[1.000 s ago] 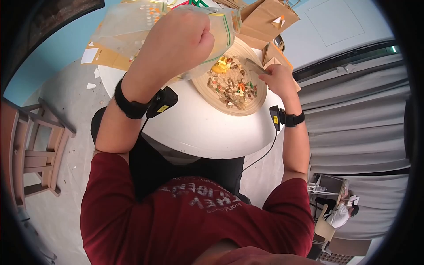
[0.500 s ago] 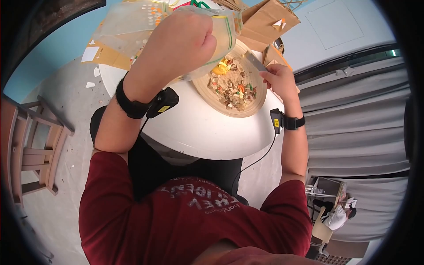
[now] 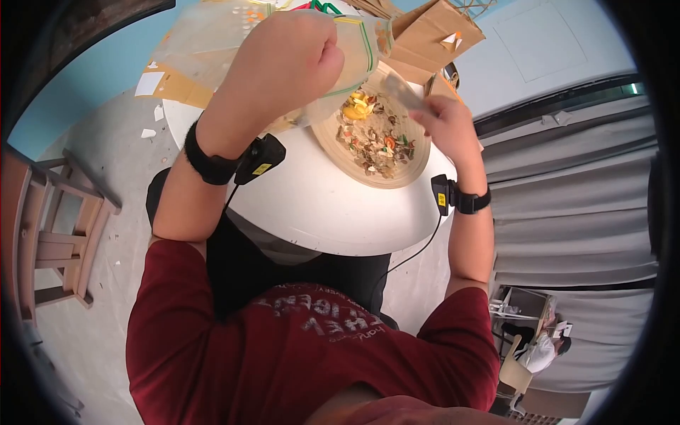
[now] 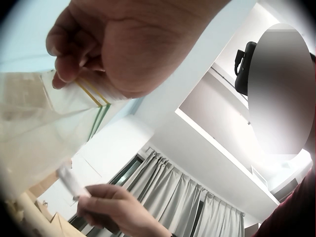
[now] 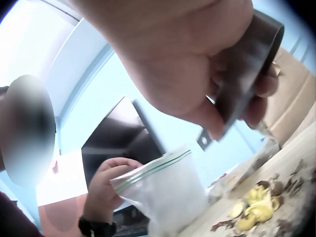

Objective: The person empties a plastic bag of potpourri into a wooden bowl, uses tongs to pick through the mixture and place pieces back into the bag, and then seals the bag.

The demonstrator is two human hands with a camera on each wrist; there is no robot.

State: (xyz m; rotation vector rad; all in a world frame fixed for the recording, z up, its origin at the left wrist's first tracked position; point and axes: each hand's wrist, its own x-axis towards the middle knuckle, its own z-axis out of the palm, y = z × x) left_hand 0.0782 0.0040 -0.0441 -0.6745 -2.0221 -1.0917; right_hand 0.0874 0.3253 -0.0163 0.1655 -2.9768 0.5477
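The clear zip bag [image 5: 170, 197] hangs beside the round wooden tray [image 3: 334, 151], overlapping its left edge in the head view, its green seal line running near the top. The left hand [image 3: 294, 60] pinches the bag by its upper edge, fingers curled in tight; that hand and its forearm hide much of the bag from above. Over the tray's far right side, the right hand [image 3: 451, 127] has its fingers closed round a flat tool [image 3: 402, 92] (blurred, so its exact kind is hard to tell). Below it on the tray lie yellow pieces [image 3: 359, 106] and a scatter of dried bits [image 3: 382, 150].

Close behind the tray, a brown paper bag [image 3: 428, 39] crowds the tool's side. To the left, a dotted plastic bag [image 3: 205, 42] covers part of a brown sheet [image 3: 185, 89] at the edge of the white table [image 3: 304, 205]. Beyond stand a wooden chair [image 3: 64, 241] and, on the right, a grey curtain [image 3: 567, 205]
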